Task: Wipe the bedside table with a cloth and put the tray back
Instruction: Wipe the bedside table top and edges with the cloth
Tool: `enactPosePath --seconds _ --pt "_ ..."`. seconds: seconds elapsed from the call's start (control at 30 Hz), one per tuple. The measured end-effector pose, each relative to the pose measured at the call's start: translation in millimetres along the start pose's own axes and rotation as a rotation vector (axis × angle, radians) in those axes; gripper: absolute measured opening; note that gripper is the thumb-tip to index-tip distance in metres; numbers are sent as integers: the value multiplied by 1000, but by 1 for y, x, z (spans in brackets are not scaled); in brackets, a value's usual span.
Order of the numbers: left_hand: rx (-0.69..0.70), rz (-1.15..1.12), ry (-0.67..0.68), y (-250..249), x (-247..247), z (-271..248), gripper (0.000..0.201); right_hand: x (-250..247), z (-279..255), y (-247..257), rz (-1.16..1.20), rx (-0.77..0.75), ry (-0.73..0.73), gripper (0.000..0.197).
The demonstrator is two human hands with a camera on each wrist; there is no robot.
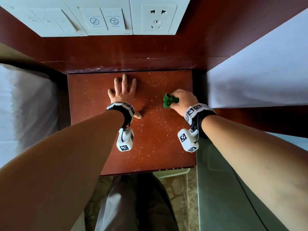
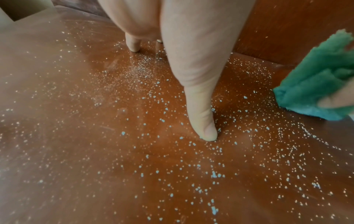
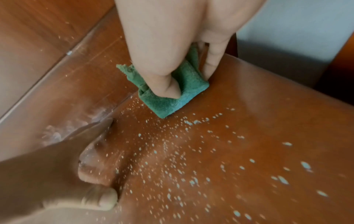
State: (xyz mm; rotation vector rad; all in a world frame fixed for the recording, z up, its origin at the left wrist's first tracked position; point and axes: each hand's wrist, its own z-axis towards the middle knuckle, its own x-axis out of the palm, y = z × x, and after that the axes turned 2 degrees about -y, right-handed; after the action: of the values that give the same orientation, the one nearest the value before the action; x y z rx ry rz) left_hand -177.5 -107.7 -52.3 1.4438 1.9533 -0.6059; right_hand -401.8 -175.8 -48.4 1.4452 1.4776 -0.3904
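- Two hands are on the worktop [image 1: 93,130], a reddish-brown bedside table top.
- In the right hand [image 1: 182,101], the grip is clamped on a bunched green cloth [image 1: 169,101]: the right wrist view shows the thumb and a finger pressed into the cloth [image 3: 172,97], which touches the wood near the back right part of the worktop.
- Flat on the wood lies the left hand [image 1: 122,93], its fingers straight and spread, thumb tip down on the surface; its grip is apart and holds nothing.
- Pale specks [image 2: 213,174] lie scattered over the worktop, thick between the hands and toward the front edge.
- White bedding [image 1: 25,104] lies to the left of the table, and more white bedding to the right.
- On the dark wood panel behind, a white switch plate [image 1: 103,20] sits beside a wall socket [image 1: 157,18].
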Motion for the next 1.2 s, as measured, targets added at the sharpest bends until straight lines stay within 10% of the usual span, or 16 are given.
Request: enactPosePath --seconds 0.13,0.37,0.5,0.9,1.2 --pt "0 -7 4 0 -1 1 159 0 -5 -3 54 52 76 25" --pt "-2 4 28 0 -1 1 160 -22 26 -2 315 488 -448 30" --pt "5 -9 26 0 -1 1 159 -25 48 2 283 625 -462 35" --pt "-4 -18 10 1 1 1 160 -3 46 24 31 204 -350 15" --pt "-4 -27 11 2 0 0 160 9 10 23 7 -113 26 25"
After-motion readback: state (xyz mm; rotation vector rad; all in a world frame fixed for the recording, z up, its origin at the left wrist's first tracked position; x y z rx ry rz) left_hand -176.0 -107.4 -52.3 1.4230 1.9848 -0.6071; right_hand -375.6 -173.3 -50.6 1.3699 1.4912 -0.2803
